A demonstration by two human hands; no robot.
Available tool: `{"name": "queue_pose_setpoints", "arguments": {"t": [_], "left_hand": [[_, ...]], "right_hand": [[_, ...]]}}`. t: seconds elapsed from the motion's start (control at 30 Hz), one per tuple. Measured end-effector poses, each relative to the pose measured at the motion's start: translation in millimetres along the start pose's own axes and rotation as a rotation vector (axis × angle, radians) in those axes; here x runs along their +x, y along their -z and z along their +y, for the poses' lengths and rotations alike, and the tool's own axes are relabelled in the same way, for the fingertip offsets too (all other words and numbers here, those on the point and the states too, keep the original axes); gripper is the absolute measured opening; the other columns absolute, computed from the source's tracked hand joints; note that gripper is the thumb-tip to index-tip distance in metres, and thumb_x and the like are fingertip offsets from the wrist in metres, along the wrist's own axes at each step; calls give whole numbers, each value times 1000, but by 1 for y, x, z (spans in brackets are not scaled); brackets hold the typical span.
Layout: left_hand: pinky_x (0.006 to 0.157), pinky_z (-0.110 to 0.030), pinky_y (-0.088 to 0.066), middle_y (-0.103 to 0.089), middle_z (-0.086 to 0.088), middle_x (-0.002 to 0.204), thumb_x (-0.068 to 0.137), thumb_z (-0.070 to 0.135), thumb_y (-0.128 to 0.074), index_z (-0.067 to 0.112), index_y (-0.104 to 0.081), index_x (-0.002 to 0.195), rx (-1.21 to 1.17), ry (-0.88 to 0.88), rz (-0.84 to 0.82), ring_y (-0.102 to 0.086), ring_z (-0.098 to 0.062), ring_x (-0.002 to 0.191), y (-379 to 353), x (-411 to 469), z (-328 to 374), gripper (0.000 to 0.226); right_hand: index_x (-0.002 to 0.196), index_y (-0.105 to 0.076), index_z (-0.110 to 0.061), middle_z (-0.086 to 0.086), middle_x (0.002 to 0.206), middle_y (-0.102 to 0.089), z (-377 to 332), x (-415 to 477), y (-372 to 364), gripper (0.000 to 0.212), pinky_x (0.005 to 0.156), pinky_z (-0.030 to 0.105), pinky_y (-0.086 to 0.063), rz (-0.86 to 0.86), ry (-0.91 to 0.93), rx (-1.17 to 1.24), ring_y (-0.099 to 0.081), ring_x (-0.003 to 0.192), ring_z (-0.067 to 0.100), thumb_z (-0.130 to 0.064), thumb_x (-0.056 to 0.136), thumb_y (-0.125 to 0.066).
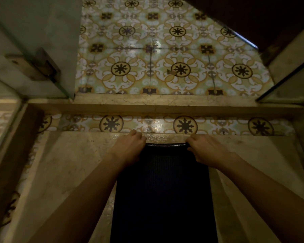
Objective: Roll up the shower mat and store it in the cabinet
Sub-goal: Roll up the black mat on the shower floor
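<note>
A dark blue shower mat (pixel 163 190) lies flat on the beige stone shower floor, running from the bottom of the view up to its far edge near the raised step. My left hand (pixel 130 146) grips the mat's far left corner with fingers curled. At the far right corner my right hand (pixel 207 149) holds the same edge, fingers closed over it. The far edge between the hands is slightly lifted and curled. No cabinet is identifiable in the view.
A stone threshold (pixel 165 104) crosses the view beyond the mat, with patterned floor tiles (pixel 165 50) past it. A glass shower door with a metal hinge (pixel 40 67) stands at the left, another glass panel (pixel 288 88) at the right. Dark wood (pixel 253 18) fills the upper right.
</note>
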State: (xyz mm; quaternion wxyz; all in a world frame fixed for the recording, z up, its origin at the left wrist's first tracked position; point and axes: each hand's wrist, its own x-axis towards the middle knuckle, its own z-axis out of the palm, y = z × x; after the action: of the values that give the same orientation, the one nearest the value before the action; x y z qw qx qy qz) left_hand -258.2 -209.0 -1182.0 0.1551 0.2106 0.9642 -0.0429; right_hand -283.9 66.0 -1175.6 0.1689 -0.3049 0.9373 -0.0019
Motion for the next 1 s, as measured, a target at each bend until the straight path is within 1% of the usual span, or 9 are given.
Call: {"name": "queue_pose_setpoints", "arguments": {"t": [0.17,0.27,0.4,0.47,0.63,0.73,0.8,0.93,1.0], "left_hand": [[76,-38,-50,-58,-8,108,82,19,-59,12,-55,104,-10,-23,73,-50,-25,102,-2,4,-2,24],[76,-38,-49,-58,-8,106,82,18,-59,12,-56,102,-42,-22,95,-51,-25,99,-3,5,-4,21],[65,-35,-44,-57,-5,101,78,17,-65,13,-59,94,-159,28,123,-52,-25,93,-1,3,-4,17],[63,-35,-44,-55,-4,101,78,18,-66,13,-59,92,-186,52,110,-52,-25,92,1,2,-1,16],[65,-33,-42,-55,-6,104,77,20,-66,12,-58,97,-212,81,54,-52,-25,96,2,2,0,23],[69,-33,-41,-56,-8,105,75,15,-66,11,-57,98,-202,74,97,-50,-27,98,1,-4,7,25],[73,-35,-47,-57,-7,107,75,13,-66,11,-58,100,-168,71,141,-49,-27,101,-3,-10,15,27],[75,-37,-50,-54,-9,115,78,13,-64,10,-58,113,-122,99,159,-48,-28,108,-11,-23,26,36],[74,-36,-50,-57,-12,111,73,11,-70,7,-60,110,-117,93,171,-51,-28,104,-12,-30,26,38]], "right_hand": [[105,-53,-10,9,104,-55,2,0,-10,17,68,40,-50,68,15,-45,-57,88,28,-23,94,-53],[103,-54,-9,10,101,-55,4,0,-14,16,64,41,-50,103,14,-43,-57,83,29,-20,92,-57],[95,-57,-6,13,97,-57,3,-4,-17,20,56,42,-51,163,-12,117,-58,75,32,-16,83,-69],[97,-56,-6,13,100,-56,3,-4,-21,22,54,39,-48,165,-27,117,-57,73,31,-16,83,-69],[102,-52,-8,12,102,-50,-3,-6,-29,25,54,33,-37,112,-47,7,-54,76,27,-5,80,-63],[97,-52,-7,11,95,-51,-16,-11,-30,29,50,32,-34,131,-80,-22,-54,74,26,3,72,-63],[94,-52,-5,12,90,-51,-22,-16,-30,29,46,33,-35,168,-97,21,-53,68,26,7,70,-63],[95,-55,-4,13,96,-53,-27,-29,-31,31,47,32,-31,202,-116,35,-54,66,26,8,69,-66],[94,-55,-5,13,95,-54,-31,-33,-31,32,47,32,-31,206,-117,17,-54,66,27,9,68,-66]]}}
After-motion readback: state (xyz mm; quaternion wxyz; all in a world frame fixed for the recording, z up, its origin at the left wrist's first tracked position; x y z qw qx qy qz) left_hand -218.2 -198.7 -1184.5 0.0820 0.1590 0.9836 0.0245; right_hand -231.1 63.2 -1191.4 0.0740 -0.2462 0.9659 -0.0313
